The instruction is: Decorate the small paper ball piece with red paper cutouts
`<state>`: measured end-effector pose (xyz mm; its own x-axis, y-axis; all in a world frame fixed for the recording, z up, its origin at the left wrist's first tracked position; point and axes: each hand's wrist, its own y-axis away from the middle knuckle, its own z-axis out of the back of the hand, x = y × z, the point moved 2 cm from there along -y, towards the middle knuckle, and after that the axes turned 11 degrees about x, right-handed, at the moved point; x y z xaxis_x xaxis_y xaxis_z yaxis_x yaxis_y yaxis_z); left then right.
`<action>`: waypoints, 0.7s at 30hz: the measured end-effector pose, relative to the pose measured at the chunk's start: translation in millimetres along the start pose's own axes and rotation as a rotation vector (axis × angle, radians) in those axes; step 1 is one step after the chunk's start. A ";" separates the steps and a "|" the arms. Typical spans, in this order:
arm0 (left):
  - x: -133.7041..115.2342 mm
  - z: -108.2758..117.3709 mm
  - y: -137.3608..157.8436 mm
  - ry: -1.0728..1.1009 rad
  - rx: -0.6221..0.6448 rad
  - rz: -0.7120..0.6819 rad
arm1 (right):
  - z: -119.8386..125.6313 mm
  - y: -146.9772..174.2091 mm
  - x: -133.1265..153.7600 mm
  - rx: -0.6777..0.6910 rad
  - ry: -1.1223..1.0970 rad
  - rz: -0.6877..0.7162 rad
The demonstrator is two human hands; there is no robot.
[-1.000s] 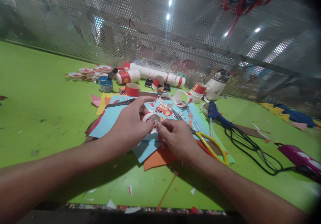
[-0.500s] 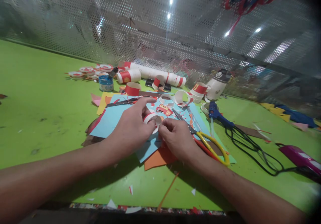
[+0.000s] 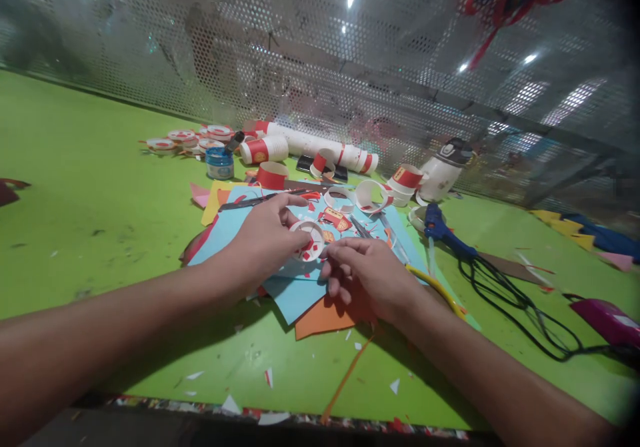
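My left hand (image 3: 265, 232) grips a short white paper cup base (image 3: 313, 249), its thumb pressed inside and its fingers round the outer side. The open face of the base is turned toward me, and small red pieces show inside. Close by its right rim is my right hand (image 3: 367, 270), thumb and forefinger pinched together and the other fingers loosely curled. Whatever lies in that pinch is too small to make out. Beneath both hands are light-blue paper (image 3: 293, 297) and orange paper (image 3: 320, 319). Yellow-handled scissors (image 3: 440, 290) lie partly hidden behind my right wrist.
Cut cup rings (image 3: 370, 197) and red scraps (image 3: 335, 219) lie beyond my hands. Further back are a blue jar (image 3: 220, 163), a stack of cups (image 3: 310, 141) and a white jug (image 3: 443, 173). A blue glue gun (image 3: 447, 233) with a black cord lies right.
The cup base has turned so its inside faces me, showing the red pieces. My right hand has drawn slightly away from the rim, its lower fingers loosening. The whole view has shifted slightly.
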<state>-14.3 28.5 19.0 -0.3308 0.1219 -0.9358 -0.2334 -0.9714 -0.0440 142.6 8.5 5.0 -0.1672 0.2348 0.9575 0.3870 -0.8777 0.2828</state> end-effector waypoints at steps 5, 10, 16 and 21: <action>5.5 7.9 -7.5 -0.037 -0.078 -0.016 | 9.3 3.1 8.1 -0.140 0.643 0.242; 13.7 10.6 -15.0 0.012 -0.066 -0.012 | -1.6 6.3 8.5 0.042 1.220 0.468; 8.8 7.6 -11.2 0.047 -0.067 0.025 | -9.2 3.2 1.7 0.101 1.369 0.474; 8.9 6.5 -11.1 0.014 -0.068 0.026 | -13.0 4.0 -1.8 0.084 1.492 0.490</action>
<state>-20.6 41.7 13.4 -0.3232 0.0941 -0.9416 -0.1619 -0.9859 -0.0429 132.7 -0.8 3.7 -0.7050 -0.7074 0.0508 0.7090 -0.7048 0.0240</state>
